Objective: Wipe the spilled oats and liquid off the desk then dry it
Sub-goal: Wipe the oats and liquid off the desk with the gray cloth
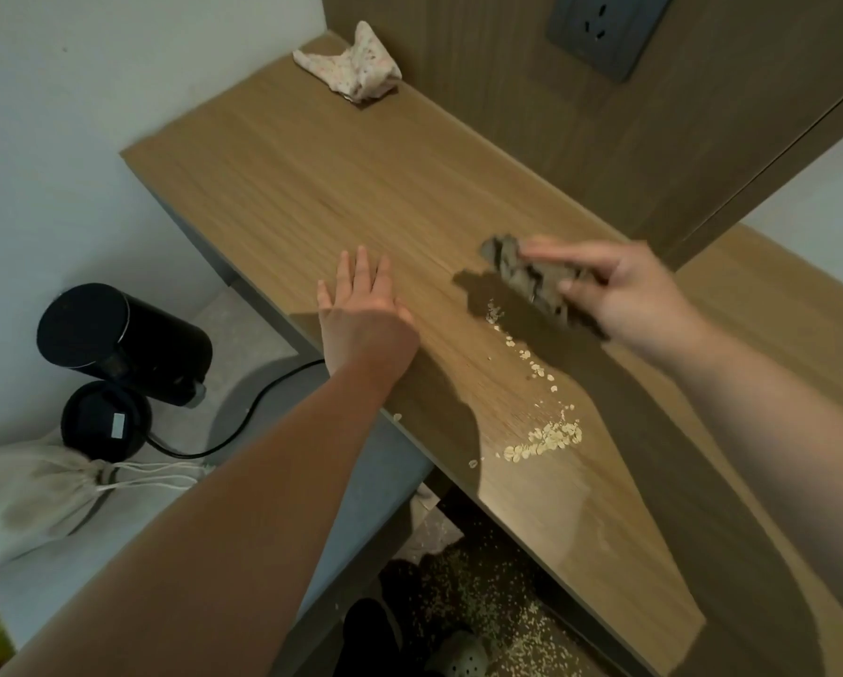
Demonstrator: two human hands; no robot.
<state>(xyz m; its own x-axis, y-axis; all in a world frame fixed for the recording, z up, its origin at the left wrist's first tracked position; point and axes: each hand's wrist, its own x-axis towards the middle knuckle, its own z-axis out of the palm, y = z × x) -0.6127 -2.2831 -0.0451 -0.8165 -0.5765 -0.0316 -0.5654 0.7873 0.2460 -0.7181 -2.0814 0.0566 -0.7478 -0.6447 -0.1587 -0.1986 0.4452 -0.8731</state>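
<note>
Desk (312,188): long wood-grain top, and the front edge has no lip. Main risk I see is any stroke toward that edge dumping flakes over it. The floor (483,623) below already carries a wide scatter of oats, so that failure is real, not hypothetical.

Kettle (126,334): black, down low left of the desk, next to its power base (102,422). The cord (263,398) runs toward the desk. Liquid pushed off the left end would drip near that gear.

Left hand (366,315): palm flat on the desk at the front edge, fingers straight and spread, holding nothing. It isn't cupped below the edge, so it catches nothing that goes over.

Right hand (639,290): fingers and thumb clamped round a wadded grey rag (532,280) near the back panel, at the far end of the oat trail. It's motion-blurred. The rag's shadow sits offset, so I judge the rag is just off the surface, but I can't confirm. A fast swipe would flick flakes instead of gathering them.

Floral cloth (356,66): crumpled at the far back corner, well apart from both hands. Probably the drying cloth. Wet oats swept that way would foul it.

Oats (551,439): a thin trail from the rag's shadow down to a dense clump near the front edge, with strays right at the edge. There's a glossy patch beside the clump, wet film or glare, can't tell. If it's wet, the flakes smear into paste.
</note>
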